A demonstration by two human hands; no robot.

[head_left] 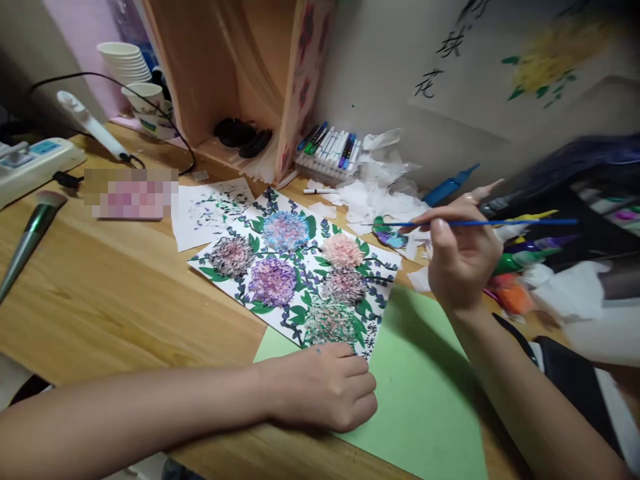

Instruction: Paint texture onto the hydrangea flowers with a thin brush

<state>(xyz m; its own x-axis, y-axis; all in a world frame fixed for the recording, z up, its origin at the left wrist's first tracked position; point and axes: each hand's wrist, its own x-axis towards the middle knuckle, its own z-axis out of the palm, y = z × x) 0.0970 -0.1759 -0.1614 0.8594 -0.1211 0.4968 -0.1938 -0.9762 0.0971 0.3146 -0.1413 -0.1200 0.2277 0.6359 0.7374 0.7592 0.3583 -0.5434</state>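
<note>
A painted sheet of flowers point(295, 267), with pink, purple and blue blooms and green leaves, lies tilted on the wooden desk point(100, 300). Its near corner overlaps a green sheet of paper point(425, 400). My left hand point(325, 390) rests in a loose fist on the painting's near edge and the green paper. Raised above the desk to the right of the painting, my right hand point(460, 257) grips a thin blue paintbrush point(500, 223). The brush lies level, its tip pointing left toward a small palette point(387, 233) with green and purple paint.
A box of markers point(330, 150) and crumpled white tissue point(380, 193) lie behind the painting. Paint tubes point(530, 250) clutter the right side. A white test sheet point(210, 210), a blurred patch, a large brush point(30, 237), a power strip point(30, 163) and paper cups point(135, 73) sit at left.
</note>
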